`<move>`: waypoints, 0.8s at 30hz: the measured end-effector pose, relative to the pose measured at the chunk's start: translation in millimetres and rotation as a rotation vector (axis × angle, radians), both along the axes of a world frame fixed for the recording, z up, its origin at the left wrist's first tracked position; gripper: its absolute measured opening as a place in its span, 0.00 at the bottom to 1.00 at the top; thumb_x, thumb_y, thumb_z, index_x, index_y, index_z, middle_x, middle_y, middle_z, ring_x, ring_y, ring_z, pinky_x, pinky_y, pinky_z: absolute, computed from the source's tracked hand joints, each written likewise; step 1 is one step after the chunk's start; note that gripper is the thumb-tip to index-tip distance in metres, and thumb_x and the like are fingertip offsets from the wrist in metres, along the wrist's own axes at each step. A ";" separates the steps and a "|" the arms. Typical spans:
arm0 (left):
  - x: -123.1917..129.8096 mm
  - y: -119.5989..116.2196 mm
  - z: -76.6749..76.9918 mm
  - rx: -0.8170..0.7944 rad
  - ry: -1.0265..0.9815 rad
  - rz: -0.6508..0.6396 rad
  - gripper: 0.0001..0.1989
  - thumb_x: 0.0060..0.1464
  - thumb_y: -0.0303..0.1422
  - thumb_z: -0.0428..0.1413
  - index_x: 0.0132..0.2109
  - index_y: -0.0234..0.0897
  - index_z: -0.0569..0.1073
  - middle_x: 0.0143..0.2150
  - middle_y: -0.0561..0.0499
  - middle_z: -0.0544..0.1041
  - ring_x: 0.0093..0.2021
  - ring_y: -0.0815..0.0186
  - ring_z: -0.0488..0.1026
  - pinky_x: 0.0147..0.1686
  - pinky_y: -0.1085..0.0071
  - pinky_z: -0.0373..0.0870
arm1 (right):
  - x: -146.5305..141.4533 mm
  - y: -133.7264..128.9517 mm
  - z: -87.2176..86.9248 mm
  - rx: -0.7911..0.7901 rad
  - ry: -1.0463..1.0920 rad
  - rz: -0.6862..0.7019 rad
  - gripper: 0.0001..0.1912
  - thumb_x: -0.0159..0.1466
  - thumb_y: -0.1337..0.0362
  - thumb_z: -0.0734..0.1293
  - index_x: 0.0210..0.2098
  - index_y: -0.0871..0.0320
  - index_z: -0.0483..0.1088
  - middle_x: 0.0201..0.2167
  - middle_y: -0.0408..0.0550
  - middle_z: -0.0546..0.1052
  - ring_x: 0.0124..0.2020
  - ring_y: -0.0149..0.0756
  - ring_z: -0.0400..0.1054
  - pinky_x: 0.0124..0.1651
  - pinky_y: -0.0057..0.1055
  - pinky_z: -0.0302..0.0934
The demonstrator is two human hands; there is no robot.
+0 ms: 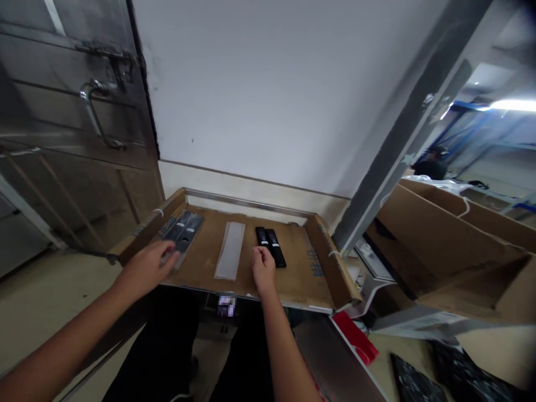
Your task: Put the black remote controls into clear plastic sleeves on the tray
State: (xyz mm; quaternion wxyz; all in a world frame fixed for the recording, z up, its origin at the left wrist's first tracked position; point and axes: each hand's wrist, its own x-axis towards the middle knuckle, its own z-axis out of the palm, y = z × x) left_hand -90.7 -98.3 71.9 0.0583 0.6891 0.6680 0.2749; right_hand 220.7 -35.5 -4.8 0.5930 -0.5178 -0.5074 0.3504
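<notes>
My left hand (153, 261) is at the left side of a cardboard-lined tray (293, 285). Its thumb stands apart from its fingers, over the near end of long black pieces in clear plastic sleeves (188, 228). My right hand (264, 267) has its fingers curled in, beside two long black pieces (274, 245) with small white labels. Whether those fingers hold anything is hidden. Between my hands lies a stack of flat, translucent plastic sleeves (230, 251).
Raised cardboard sides (330, 257) edge the tray, with a white wall (268, 100) behind. A metal door (71, 111) stands at left. On the right are a large open carton (452, 245), a red item (355, 338) and black plastic-wrapped items (419, 379). A person (431, 164) is farther back.
</notes>
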 end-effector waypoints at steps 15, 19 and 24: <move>45.1 127.7 -2.9 -0.560 0.092 -0.060 0.20 0.34 0.49 0.65 0.22 0.37 0.70 0.23 0.45 0.75 0.30 0.55 0.75 0.28 0.68 0.63 | -1.3 2.6 6.9 -0.021 -0.025 -0.009 0.18 0.63 0.48 0.63 0.34 0.57 0.71 0.25 0.40 0.69 0.27 0.33 0.61 0.31 0.28 0.56; 56.9 113.2 -17.3 -0.587 -0.433 -0.138 0.19 0.37 0.46 0.64 0.32 0.35 0.79 0.28 0.47 0.79 0.30 0.57 0.76 0.28 0.69 0.65 | 1.0 -4.7 21.9 0.016 -0.060 -0.066 0.19 0.65 0.46 0.62 0.32 0.56 0.70 0.21 0.38 0.65 0.24 0.32 0.58 0.29 0.28 0.54; 58.4 96.9 -42.1 -0.254 -0.806 -0.003 0.22 0.40 0.48 0.65 0.38 0.36 0.81 0.33 0.48 0.82 0.34 0.59 0.77 0.31 0.69 0.68 | -18.5 -94.5 -13.2 0.201 -0.239 -0.134 0.17 0.68 0.53 0.63 0.26 0.54 0.65 0.20 0.39 0.63 0.23 0.33 0.58 0.30 0.29 0.54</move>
